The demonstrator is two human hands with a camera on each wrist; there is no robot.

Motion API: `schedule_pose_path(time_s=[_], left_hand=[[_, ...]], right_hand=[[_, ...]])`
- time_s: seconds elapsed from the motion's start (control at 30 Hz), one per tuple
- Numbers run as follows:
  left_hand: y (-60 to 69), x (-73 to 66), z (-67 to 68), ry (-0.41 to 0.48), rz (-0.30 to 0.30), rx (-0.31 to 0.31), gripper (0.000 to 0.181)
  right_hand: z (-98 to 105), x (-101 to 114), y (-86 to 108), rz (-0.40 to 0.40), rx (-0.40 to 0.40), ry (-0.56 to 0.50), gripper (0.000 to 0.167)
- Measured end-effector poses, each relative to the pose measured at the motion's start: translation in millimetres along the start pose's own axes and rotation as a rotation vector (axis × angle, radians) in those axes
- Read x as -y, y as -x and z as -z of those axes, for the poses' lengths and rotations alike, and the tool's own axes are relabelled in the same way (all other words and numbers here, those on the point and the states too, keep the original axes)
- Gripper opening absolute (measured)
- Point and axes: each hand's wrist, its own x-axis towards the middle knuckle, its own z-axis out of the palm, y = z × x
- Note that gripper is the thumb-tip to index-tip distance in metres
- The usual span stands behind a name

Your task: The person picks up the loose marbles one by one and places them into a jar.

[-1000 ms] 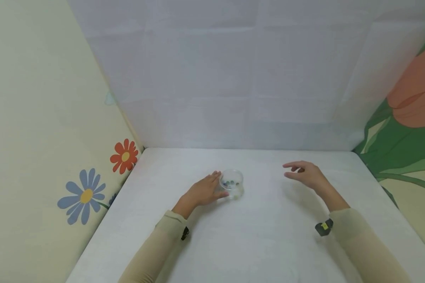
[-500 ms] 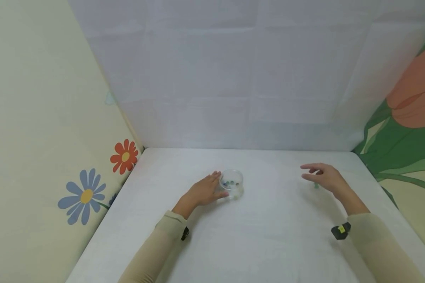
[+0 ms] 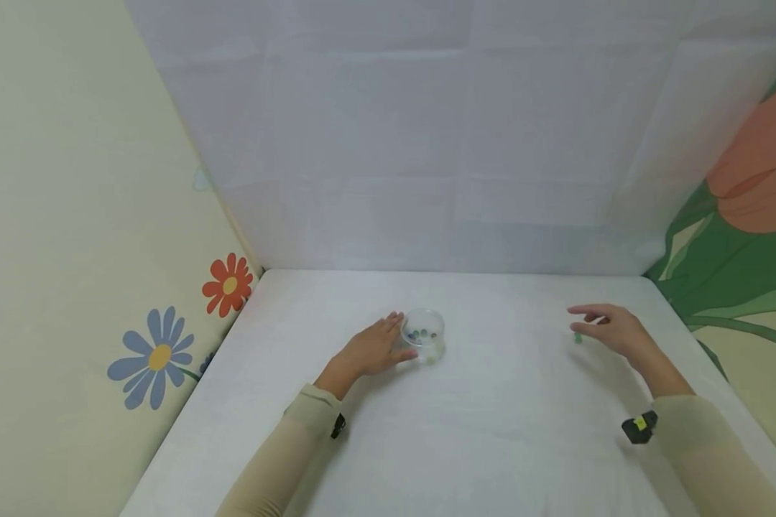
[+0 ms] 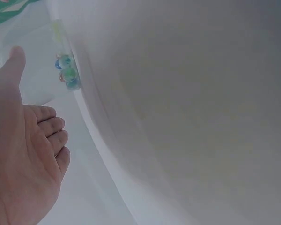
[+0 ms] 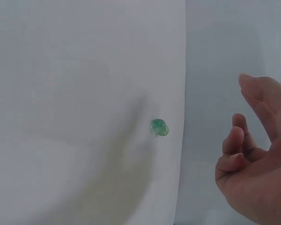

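Note:
A round clear plastic container [image 3: 433,320] stands on the white-covered table, with several glass marbles [image 3: 422,335] inside; the left wrist view shows blue, green and orange swirls in these marbles [image 4: 68,72]. My left hand [image 3: 371,348] lies at the container's left side, fingers fairly straight behind it and thumb in front; whether the palm touches its wall is hard to tell. Farther right, green glass marbles [image 3: 578,337] lie on the table, seen as a small green cluster [image 5: 159,127] in the right wrist view. Above them hovers my right hand [image 3: 611,332], thumb and index finger apart, holding nothing.
The white-covered table [image 3: 491,431] ends at a white sheet backdrop [image 3: 427,158]. Flower-printed walls stand at the left [image 3: 71,215] and right [image 3: 750,273]. Each wrist wears a dark device, such as the right wrist device [image 3: 640,426].
My right hand has moved right, away from the container, to above the green marbles, which came into view from behind it. The left hand and container have stayed put.

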Motion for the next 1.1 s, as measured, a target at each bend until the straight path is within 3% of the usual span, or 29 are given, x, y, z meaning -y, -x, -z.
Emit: schedule_pose_path(time_s=[0.63, 1.1], left_hand=[[-1.0, 0.3, -2.0, -0.003, 0.017, 0.006, 0.093], [-1.1, 1.1, -1.9, -0.006, 0.005, 0.002, 0.094]], right_hand=[[1.7, -42.9, -4.5, -0.069, -0.014, -0.035, 0.061], [-1.5, -55.2, -19.9, -0.118, 0.023, -0.006, 0.058]])
